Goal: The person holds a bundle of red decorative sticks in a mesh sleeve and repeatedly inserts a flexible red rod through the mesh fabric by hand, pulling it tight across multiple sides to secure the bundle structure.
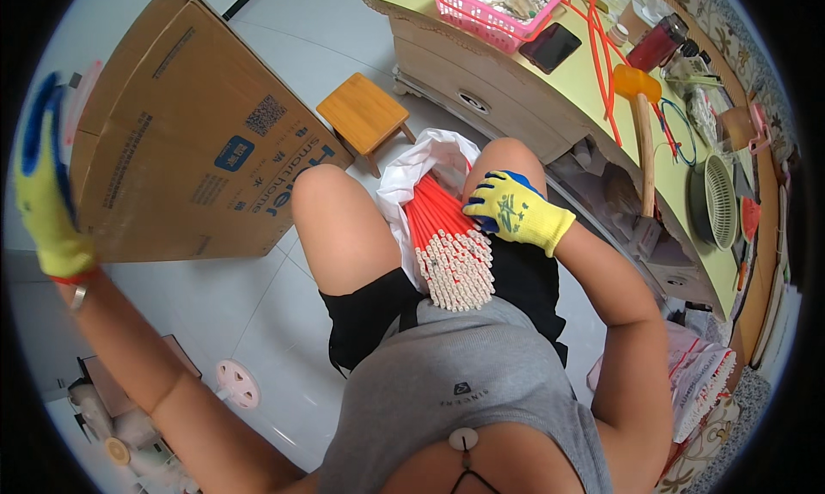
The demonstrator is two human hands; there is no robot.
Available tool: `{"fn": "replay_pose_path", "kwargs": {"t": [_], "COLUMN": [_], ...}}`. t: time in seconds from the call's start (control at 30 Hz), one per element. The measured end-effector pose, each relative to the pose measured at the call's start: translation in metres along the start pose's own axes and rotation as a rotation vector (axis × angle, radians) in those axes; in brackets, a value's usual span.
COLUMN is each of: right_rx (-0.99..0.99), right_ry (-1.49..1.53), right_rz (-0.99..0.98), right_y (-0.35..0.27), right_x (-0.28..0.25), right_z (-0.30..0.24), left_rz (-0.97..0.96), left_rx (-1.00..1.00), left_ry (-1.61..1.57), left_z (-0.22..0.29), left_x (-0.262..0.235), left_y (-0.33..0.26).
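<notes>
My left hand (pixel 45 185), in a yellow knit glove with a blue palm, is raised at the far left beside a tall cardboard box. Its fingers are stretched out, with nothing seen in them. Between my thighs rests a thick bundle of thin red sticks (pixel 427 209) with white ribbed ends toward me, partly inside a white plastic bag (pixel 394 185). My right hand (pixel 516 209), gloved the same way, lies over my right thigh. Its slightly bent, parted fingers touch the right edge of the bundle; the palm is hidden.
The cardboard box (pixel 185 142) stands front left, near a small wooden stool (pixel 363 112). On the right, a pale-green-topped cabinet (pixel 550 82) carries a pink basket (pixel 481 21), a phone (pixel 551 47), an orange-headed mallet (pixel 640 120) and a dark green strainer basket (pixel 711 204). A plastic bag (pixel 696 378) lies behind my right arm.
</notes>
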State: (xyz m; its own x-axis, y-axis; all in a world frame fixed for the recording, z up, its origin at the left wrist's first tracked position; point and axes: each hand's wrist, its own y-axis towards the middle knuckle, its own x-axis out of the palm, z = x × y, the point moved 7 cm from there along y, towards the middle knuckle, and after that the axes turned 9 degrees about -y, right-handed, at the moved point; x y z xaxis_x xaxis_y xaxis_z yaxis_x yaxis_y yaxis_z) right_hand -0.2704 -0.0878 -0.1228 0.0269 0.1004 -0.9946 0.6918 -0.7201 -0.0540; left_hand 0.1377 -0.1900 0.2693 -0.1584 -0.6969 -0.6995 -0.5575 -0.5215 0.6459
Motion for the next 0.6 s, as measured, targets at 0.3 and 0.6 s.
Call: {"fn": "replay_pose_path", "kwargs": {"t": [0.3,0.6], "right_rx": [0.665,0.053], "right_ry": [1.399,1.384], "right_rz": [0.848,1.608], "right_y": [0.043,-0.162], "right_x": [0.015,-0.205], "right_z": [0.072,0.128], "left_rz": [-0.274,-0.513], "left_rx": [-0.513,-0.772], "left_ry": [-1.576,-2.100], "left_z": [0.224,0.304], "left_x": [0.145,0.205], "left_y": [-0.101,-0.183]}}
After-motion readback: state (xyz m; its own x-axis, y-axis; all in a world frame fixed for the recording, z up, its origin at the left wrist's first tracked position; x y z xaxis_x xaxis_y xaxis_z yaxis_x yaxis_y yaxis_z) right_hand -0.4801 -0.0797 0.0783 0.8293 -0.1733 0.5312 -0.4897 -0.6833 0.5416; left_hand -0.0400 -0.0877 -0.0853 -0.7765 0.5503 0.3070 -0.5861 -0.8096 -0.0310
